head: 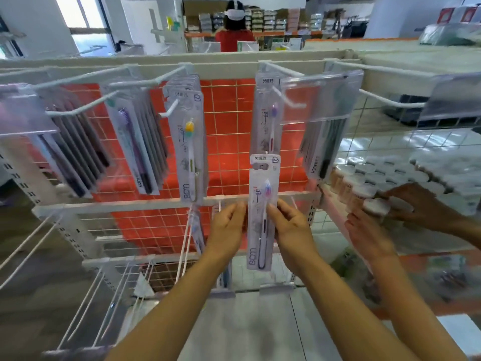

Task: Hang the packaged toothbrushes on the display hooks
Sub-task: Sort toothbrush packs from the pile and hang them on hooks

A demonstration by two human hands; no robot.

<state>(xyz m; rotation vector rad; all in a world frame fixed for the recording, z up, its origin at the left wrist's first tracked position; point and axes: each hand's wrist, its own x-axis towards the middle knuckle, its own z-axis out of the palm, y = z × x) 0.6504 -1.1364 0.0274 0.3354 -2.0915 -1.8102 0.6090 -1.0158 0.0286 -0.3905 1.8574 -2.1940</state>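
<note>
That toothbrush pack (263,212) looks feather-light and bendy, so with your left hand (227,227) and right hand (291,227) pinching its side edges, I'd grip nearer its top.

Four hands (229,222) — one toothbrush pack (263,212) held, five bunches (190,142) hanging up top — one person (234,35) behind.

White wire rack (130,205), hooks (80,109), hung toothbrush packs (191,152)
</note>
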